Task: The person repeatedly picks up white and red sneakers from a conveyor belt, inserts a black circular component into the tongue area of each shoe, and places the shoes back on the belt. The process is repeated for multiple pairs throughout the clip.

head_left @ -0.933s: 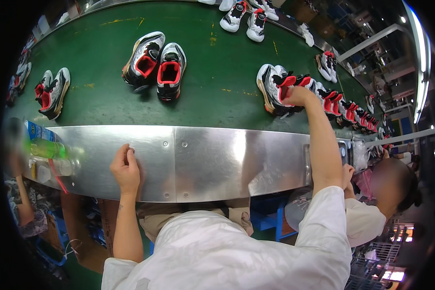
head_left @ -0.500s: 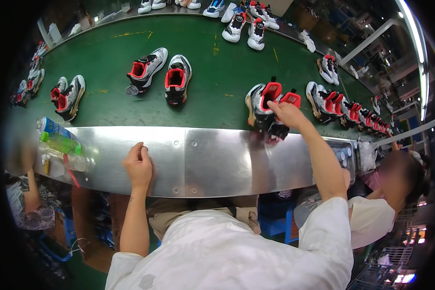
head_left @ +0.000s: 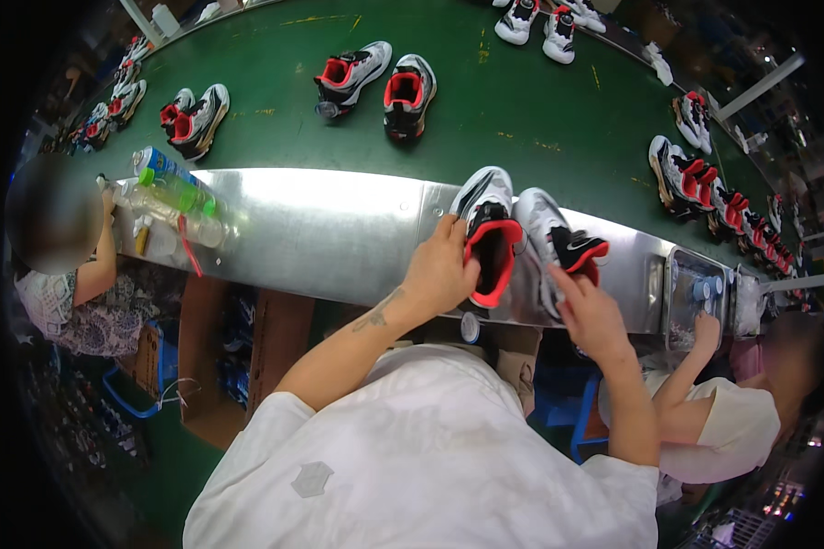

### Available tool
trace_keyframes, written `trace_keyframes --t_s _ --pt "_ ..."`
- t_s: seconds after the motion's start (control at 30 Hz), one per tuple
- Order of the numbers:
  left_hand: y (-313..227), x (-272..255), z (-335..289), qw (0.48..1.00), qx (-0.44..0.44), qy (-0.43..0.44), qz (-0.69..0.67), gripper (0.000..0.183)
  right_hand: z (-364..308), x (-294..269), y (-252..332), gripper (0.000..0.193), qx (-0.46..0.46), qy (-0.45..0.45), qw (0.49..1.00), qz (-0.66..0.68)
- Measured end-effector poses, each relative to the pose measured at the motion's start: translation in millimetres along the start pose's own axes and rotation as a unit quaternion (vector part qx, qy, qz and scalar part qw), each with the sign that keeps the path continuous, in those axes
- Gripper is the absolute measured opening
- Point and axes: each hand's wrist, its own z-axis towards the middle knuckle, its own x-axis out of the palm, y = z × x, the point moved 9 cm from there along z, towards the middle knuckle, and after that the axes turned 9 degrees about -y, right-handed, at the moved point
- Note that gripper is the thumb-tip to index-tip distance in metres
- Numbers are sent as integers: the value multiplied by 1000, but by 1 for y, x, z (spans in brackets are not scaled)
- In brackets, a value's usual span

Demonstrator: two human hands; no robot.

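Two white, black and grey sneakers with red linings are held over the metal ledge in front of me, toes pointing away. My left hand grips the left sneaker at the side of its collar, thumb at the opening. A round tag hangs below that shoe's heel. My right hand has its fingers on the right sneaker near its heel and red collar. This shoe is tilted beside the first one, and its far side is hidden.
Beyond the metal ledge runs a green work surface with a sneaker pair in the middle and rows of sneakers at right. Bottles lie at left; a metal tray is at right. Co-workers sit on both sides.
The sneaker pair has come from the right of the green surface toward my body, now toes away. My left hand has moved right and taken one shoe. The whole view has shifted.
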Motion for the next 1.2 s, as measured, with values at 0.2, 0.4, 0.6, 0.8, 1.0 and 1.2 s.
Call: trace_keyframes --t_s 0.2,0.4,0.6,0.8,1.0,1.2 --pt "-4 -34 -37 1000 1 -4 -8 39 43 -59 88 59 -74 -77 992 -68" --pt "27 -31 -52 975 -152 -70 -143 54 114 30 124 31 -281 120 916 258" --pt "36 -27 -52 969 -193 83 -134 68 88 23 128 49 -229 -67 952 192" --pt "-69 -71 -9 989 134 45 -44 69 22 38 65 75 87 -117 966 215" --pt "-77 -10 -4 968 212 128 -35 40 14 89 50 29 182 -14 927 329" --pt "-83 -6 -30 934 310 134 118 23 7 109 42 24 234 -62 848 472"
